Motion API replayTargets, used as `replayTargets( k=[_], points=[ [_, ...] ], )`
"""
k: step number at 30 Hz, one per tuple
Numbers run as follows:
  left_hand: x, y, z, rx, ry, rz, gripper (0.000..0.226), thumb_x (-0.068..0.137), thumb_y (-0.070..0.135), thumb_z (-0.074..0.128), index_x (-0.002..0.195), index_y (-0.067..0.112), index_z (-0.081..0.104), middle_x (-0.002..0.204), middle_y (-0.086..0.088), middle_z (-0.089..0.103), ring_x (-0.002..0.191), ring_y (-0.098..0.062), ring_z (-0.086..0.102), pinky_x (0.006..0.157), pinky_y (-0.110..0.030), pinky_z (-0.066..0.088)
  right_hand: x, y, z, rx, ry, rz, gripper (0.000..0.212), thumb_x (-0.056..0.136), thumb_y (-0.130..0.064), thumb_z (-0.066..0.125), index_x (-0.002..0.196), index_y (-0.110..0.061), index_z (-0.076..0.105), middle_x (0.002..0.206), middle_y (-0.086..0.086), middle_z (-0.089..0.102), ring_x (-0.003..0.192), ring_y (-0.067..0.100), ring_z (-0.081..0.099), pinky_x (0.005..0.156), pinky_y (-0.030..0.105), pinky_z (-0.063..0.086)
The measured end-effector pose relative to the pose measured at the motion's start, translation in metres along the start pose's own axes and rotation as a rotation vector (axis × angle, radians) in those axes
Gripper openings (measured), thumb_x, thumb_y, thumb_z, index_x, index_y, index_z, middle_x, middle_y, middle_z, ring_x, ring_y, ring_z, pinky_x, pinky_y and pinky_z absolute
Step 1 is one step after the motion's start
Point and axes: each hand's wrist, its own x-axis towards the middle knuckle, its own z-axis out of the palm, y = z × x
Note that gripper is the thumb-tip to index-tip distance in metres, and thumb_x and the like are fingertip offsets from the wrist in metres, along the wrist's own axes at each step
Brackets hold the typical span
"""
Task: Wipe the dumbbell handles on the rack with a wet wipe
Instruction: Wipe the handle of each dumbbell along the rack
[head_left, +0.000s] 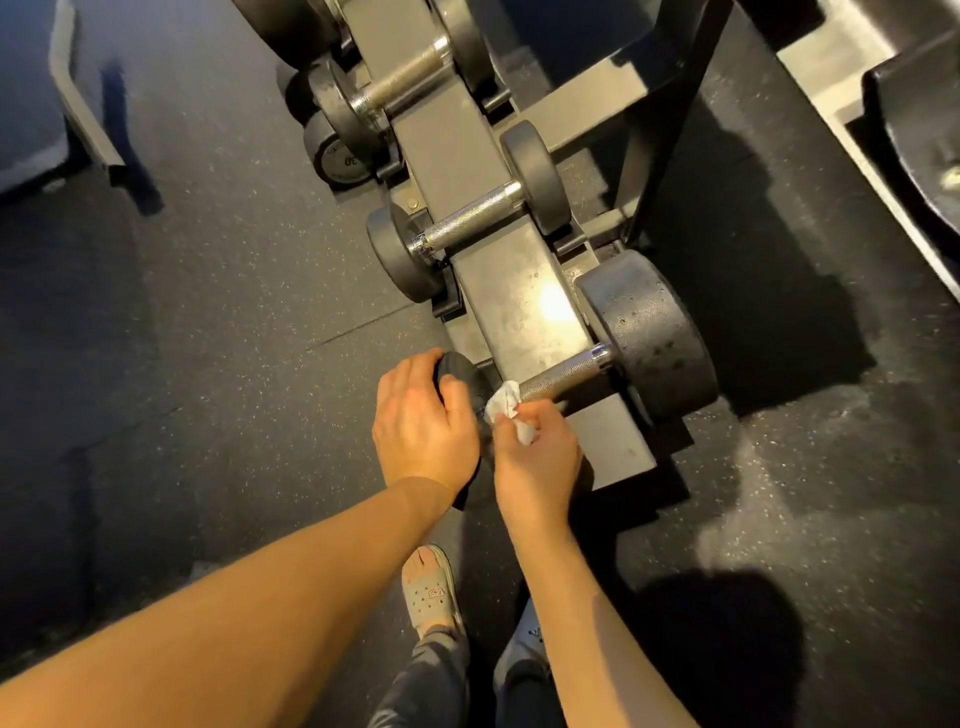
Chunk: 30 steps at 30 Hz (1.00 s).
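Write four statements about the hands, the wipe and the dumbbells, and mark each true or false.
1. The right hand pinches the wet wipe. True.
2. The wet wipe touches the middle dumbbell's handle. False: it is at the near end of the nearest dumbbell's handle.
3. The left hand grips that dumbbell's near weight head. True.
4. That dumbbell lies on the floor. False: it sits on the rack.

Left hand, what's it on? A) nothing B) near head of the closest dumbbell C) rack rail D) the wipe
B: the left hand grips the near head of the closest dumbbell, while the right hand holds the wet wipe against its handle.
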Motion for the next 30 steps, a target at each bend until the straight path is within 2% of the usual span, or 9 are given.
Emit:
replayTargets(
  k=[3,6,8,13,16,18,20,26,30],
  points=[
    [0.0,0.0,0.001,0.006,0.001,0.004,0.049,0.097,0.032,0.035,0.135,0.015,0.06,0.129,-0.004,0.064,0.124,-0.023,0.051,0.099,-0.036,0.041,0.007,0.004,-0.003,0.103,0.01,0.047,0.008,0.092,-0.012,0.069,0.085,-0.014,0.065,0.08,-0.005,0.065,0.076,0.002,0.062,0.065,0.014,0.047],
    [0.001,-0.001,0.0,0.014,-0.009,0.005,0.051,0.096,0.033,0.034,0.137,0.015,0.06,0.13,-0.005,0.064,0.125,-0.024,0.051,0.1,-0.038,0.042,0.023,0.011,-0.018,0.393,0.22,0.177,0.006,0.092,-0.005,0.066,0.095,-0.006,0.07,0.089,0.008,0.071,0.083,0.018,0.068,0.073,0.032,0.059],
    [0.002,-0.001,0.0,0.022,-0.011,0.007,0.052,0.096,0.034,0.033,0.137,0.015,0.06,0.131,-0.006,0.063,0.125,-0.024,0.051,0.1,-0.038,0.042,0.036,0.019,-0.021,0.514,0.285,0.249,0.013,0.093,0.001,0.06,0.099,-0.002,0.072,0.092,0.01,0.072,0.083,0.021,0.07,0.072,0.032,0.06],
    [0.002,-0.001,0.0,0.023,-0.011,-0.007,0.052,0.096,0.035,0.033,0.136,0.017,0.06,0.131,-0.004,0.063,0.125,-0.022,0.051,0.099,-0.036,0.041,0.026,0.017,0.005,0.405,0.038,0.34,0.014,0.087,0.002,0.058,0.084,-0.007,0.069,0.084,0.01,0.07,0.078,0.02,0.068,0.074,0.038,0.056],
    [0.002,-0.001,0.001,0.022,-0.011,-0.004,0.051,0.096,0.035,0.033,0.136,0.017,0.06,0.131,-0.003,0.063,0.125,-0.022,0.05,0.1,-0.036,0.04,0.019,0.016,0.003,0.355,-0.082,0.375,0.014,0.086,0.003,0.061,0.091,-0.006,0.071,0.082,0.008,0.069,0.075,0.021,0.068,0.063,0.026,0.055],
    [0.002,-0.002,0.001,0.028,-0.013,-0.002,0.051,0.096,0.035,0.034,0.136,0.016,0.059,0.131,-0.004,0.063,0.126,-0.022,0.051,0.101,-0.036,0.041,0.024,0.014,-0.008,0.459,-0.038,0.422,0.017,0.09,0.005,0.057,0.088,-0.007,0.069,0.072,0.005,0.062,0.06,0.013,0.056,0.053,0.02,0.045],
    [0.002,-0.002,0.0,0.033,-0.015,-0.004,0.051,0.097,0.035,0.034,0.137,0.016,0.059,0.131,-0.005,0.063,0.125,-0.022,0.051,0.101,-0.037,0.042,0.031,0.01,-0.019,0.611,0.026,0.449,0.023,0.093,0.007,0.054,0.083,-0.008,0.069,0.069,0.003,0.059,0.061,0.012,0.052,0.06,0.024,0.046],
    [0.003,-0.001,0.001,0.029,-0.01,-0.005,0.049,0.097,0.033,0.035,0.135,0.015,0.06,0.129,-0.004,0.064,0.123,-0.022,0.05,0.099,-0.035,0.039,0.022,0.006,-0.026,0.892,-0.071,0.505,0.009,0.096,-0.002,0.064,0.101,-0.001,0.071,0.083,0.01,0.068,0.08,0.021,0.068,0.078,0.032,0.058],
    [0.002,0.0,0.0,0.026,-0.012,-0.007,0.05,0.096,0.034,0.034,0.134,0.015,0.06,0.128,-0.003,0.064,0.124,-0.022,0.05,0.098,-0.035,0.039,0.014,0.019,-0.018,0.906,-0.059,0.482,0.01,0.096,-0.003,0.067,0.103,0.0,0.073,0.085,0.01,0.073,0.08,0.019,0.07,0.075,0.029,0.058]
  ],
)
